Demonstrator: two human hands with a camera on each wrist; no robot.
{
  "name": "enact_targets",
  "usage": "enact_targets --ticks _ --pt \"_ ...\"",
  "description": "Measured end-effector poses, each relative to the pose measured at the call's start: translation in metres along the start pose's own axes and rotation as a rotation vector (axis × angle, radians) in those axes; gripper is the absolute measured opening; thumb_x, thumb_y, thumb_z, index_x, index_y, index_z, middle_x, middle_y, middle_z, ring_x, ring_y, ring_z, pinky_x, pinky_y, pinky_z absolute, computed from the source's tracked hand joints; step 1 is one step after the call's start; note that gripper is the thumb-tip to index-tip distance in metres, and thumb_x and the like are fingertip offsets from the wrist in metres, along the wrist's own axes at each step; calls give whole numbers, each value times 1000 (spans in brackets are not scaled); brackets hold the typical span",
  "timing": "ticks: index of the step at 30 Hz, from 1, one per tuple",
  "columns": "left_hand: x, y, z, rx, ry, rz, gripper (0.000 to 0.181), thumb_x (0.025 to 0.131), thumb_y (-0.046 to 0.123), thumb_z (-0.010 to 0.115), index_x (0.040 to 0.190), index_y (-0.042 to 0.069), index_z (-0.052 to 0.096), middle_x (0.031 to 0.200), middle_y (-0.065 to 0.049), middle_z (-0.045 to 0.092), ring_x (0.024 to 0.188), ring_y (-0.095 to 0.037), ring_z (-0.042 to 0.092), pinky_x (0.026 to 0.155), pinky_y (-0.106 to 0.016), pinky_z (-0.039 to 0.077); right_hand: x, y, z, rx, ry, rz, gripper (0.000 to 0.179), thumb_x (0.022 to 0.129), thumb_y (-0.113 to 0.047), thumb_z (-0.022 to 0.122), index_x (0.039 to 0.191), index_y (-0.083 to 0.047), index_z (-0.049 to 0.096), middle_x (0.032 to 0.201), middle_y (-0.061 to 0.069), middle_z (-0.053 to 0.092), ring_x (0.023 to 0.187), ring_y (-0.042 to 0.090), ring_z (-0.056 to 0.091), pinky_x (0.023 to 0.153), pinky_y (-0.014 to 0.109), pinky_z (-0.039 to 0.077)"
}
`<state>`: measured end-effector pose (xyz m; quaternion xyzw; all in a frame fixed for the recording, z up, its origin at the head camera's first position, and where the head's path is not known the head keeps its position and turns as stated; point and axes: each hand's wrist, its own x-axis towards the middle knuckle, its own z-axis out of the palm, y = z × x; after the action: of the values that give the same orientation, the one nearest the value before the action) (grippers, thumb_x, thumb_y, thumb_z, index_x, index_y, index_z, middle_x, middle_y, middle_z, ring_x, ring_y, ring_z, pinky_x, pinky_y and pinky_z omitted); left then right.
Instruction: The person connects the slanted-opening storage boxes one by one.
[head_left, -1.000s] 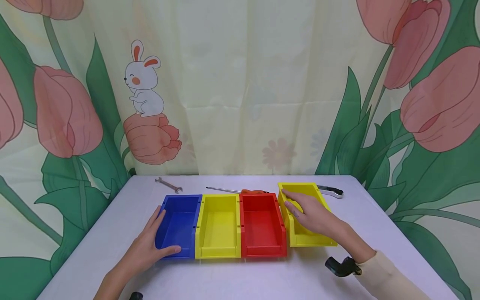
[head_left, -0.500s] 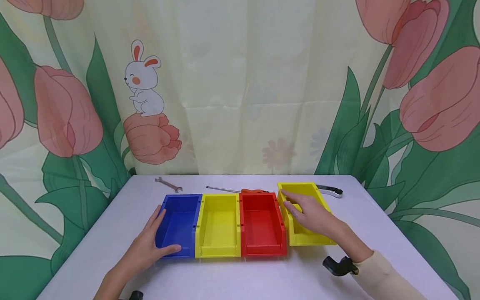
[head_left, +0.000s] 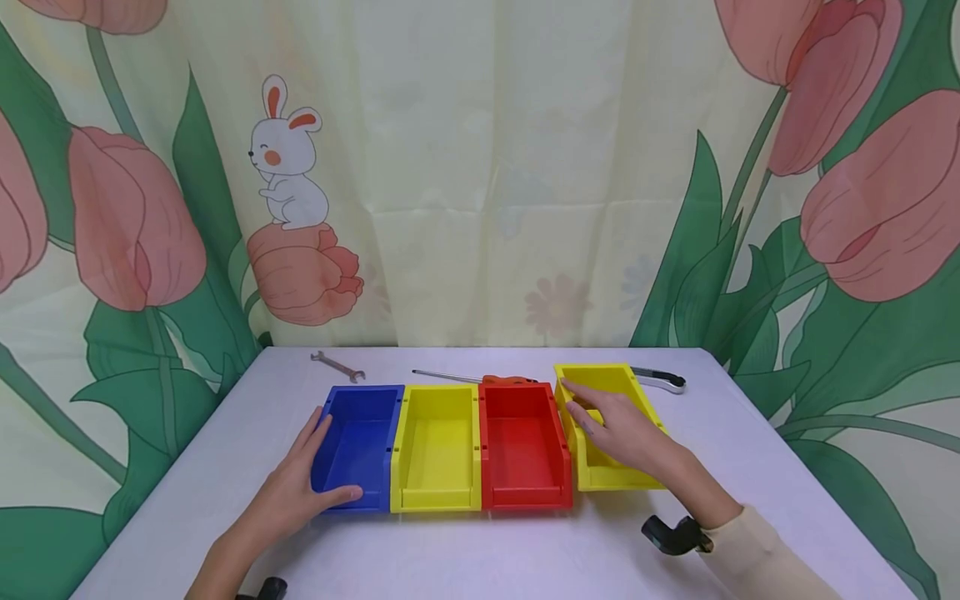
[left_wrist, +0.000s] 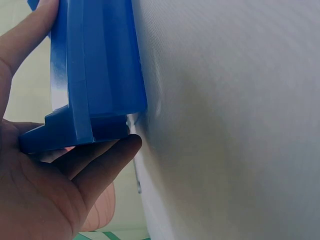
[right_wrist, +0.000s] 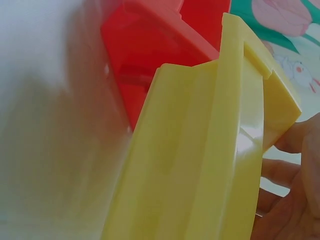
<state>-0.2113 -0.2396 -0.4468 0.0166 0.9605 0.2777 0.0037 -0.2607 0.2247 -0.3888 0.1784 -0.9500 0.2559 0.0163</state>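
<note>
A blue bin (head_left: 356, 450), a yellow bin (head_left: 437, 450) and a red bin (head_left: 527, 450) stand side by side on the table in the head view. My left hand (head_left: 288, 492) grips the blue bin at its left side, thumb over the front lip; in the left wrist view fingertips (left_wrist: 131, 143) sit against the outer side. My right hand (head_left: 626, 433) reaches over another yellow bin (head_left: 618, 481), holding it beside the red one, skewed and higher in view. The right wrist view shows this bin's outer wall (right_wrist: 190, 150) overlapping the red bin; several fingers are partly hidden behind it.
Behind the bins lie a wrench (head_left: 337, 365) at the left, a screwdriver (head_left: 510, 380) with an orange handle, and a black-handled metal tool (head_left: 663, 380) at the right. A tulip-printed curtain (head_left: 480, 183) hangs behind the white table (head_left: 480, 558).
The right hand and its yellow bin shift very slightly left. The left hand keeps its place on the blue bin; the whole head view moves up a little.
</note>
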Motion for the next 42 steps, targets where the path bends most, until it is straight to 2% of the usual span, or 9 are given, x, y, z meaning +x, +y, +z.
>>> enact_targets --ticks 14,23,27,29,32,34,38,42 --pt "0 -1 -1 1 2 7 137 76 63 89 171 6 7 179 -23 0 159 -58 18 118 -76 28 -1 4 12 25 14 31 58 108 -33 59 162 -15 45 154 16 62 134 38 64 105 52 61" --pt "2 0 -1 3 5 22 137 77 64 88 171 7 7 179 -23 1 158 -59 19 117 -77 30 -6 8 25 40 22 92 59 108 -34 58 162 -16 44 147 17 66 117 26 68 102 46 64" --pt "2 -2 0 7 -2 10 137 77 65 87 171 7 6 179 -24 1 158 -59 19 117 -77 31 -5 7 25 42 6 99 59 108 -34 59 162 -17 44 133 13 73 102 18 64 94 37 65" --pt "3 -2 0 7 0 9 137 77 65 87 171 8 6 179 -23 1 158 -59 19 117 -77 31 -5 7 25 49 -6 112 60 108 -34 59 163 -18 43 118 7 76 94 15 61 86 30 64" --pt "4 0 -1 5 6 16 137 77 64 88 171 8 6 179 -23 0 159 -59 19 117 -77 30 -4 7 24 56 -14 127 61 108 -35 59 164 -19 42 99 1 74 84 13 57 76 22 58" --pt "4 1 -2 0 9 18 137 77 63 88 171 7 6 179 -23 0 159 -59 18 117 -77 29 -4 7 24 64 -14 131 61 108 -35 59 164 -19 41 94 -1 71 83 13 56 73 20 56" --pt "4 0 -1 -3 9 24 136 77 63 88 171 7 7 179 -23 -1 159 -58 18 118 -76 29 -3 7 26 67 -4 135 60 108 -33 60 163 -19 43 94 -2 71 82 13 56 71 18 54" --pt "2 -2 0 1 12 25 136 77 63 89 171 6 8 179 -24 1 158 -59 19 117 -77 30 -3 8 31 72 -16 143 60 108 -32 60 164 -18 42 81 -2 65 74 14 53 65 18 50"
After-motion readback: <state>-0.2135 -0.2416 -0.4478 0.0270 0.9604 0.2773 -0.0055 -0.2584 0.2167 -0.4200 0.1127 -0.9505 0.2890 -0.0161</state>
